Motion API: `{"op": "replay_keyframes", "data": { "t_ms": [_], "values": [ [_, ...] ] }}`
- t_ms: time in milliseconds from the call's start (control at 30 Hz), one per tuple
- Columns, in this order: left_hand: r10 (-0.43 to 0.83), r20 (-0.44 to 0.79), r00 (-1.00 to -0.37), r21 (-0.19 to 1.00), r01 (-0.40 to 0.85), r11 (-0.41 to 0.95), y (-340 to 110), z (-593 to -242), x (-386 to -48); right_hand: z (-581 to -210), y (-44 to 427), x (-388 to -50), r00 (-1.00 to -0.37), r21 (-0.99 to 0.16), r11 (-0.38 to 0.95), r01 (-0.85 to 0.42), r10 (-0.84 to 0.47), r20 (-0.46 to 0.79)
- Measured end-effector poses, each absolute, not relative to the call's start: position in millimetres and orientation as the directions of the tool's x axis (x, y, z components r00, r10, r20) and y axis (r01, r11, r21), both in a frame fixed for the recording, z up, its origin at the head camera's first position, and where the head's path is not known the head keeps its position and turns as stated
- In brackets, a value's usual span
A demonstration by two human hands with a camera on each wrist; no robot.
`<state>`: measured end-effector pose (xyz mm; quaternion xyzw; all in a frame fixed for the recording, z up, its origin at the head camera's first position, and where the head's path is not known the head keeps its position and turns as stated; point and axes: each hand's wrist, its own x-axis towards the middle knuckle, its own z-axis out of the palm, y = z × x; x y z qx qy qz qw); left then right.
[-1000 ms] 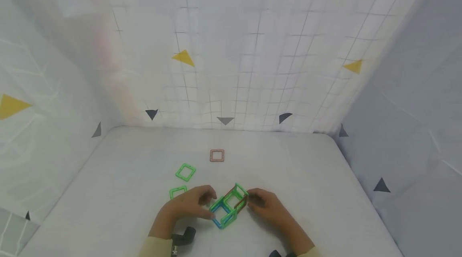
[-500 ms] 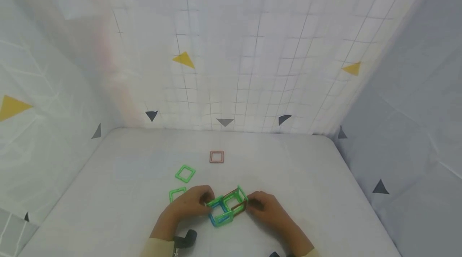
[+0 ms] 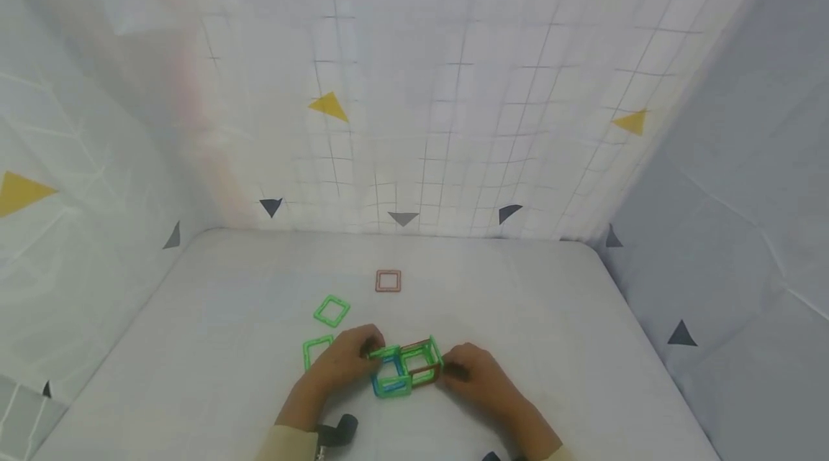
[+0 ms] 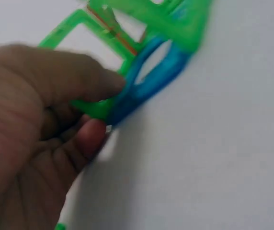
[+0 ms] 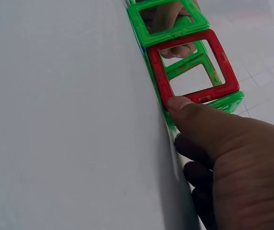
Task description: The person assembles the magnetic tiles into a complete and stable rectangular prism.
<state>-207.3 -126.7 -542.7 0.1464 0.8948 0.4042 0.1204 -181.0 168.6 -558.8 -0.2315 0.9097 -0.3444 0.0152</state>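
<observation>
Two joined open boxes of square magnetic tile frames lie between my hands on the white table [image 3: 550, 317]. The left box has green tiles [image 3: 393, 390] and a blue tile [image 4: 151, 86]; the right one has green and red tiles [image 5: 230, 72]. My left hand [image 3: 343, 360] pinches a lower corner of the left box, where green meets blue, between thumb and fingers. At the right end, my right hand [image 3: 479, 375] holds the other box, its thumb on a corner of the red tile. Its other fingers are curled, their tips partly hidden.
Beyond the left hand lies a loose green tile [image 3: 322, 304]. A second green tile [image 3: 306, 354] is partly covered by that hand. Farther back lies a loose red tile [image 3: 388, 291]. White sheeting [image 3: 401, 123] with grid lines and triangles rises behind the table.
The joined boxes have turned so that their left end swings away from me and they lie more sideways. My left hand has moved up to the corner and taken hold there.
</observation>
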Motion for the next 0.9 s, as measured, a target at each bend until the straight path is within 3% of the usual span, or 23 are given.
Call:
{"op": "replay_keyframes", "data": {
  "t_ms": [533,900],
  "values": [
    [0.218,0.029,-0.975,0.735,0.169,0.657,-115.6,-552.7,-207.6,-560.5,164.6,-178.9,-0.918,-0.575,0.733,-0.363,-0.387,0.088],
    [0.149,0.080,-0.986,0.764,0.157,0.626,-111.1,-558.9,-210.9,-563.0,163.7,-180.7,-0.932,-0.583,0.731,-0.356,-0.322,0.165]
  ]
}}
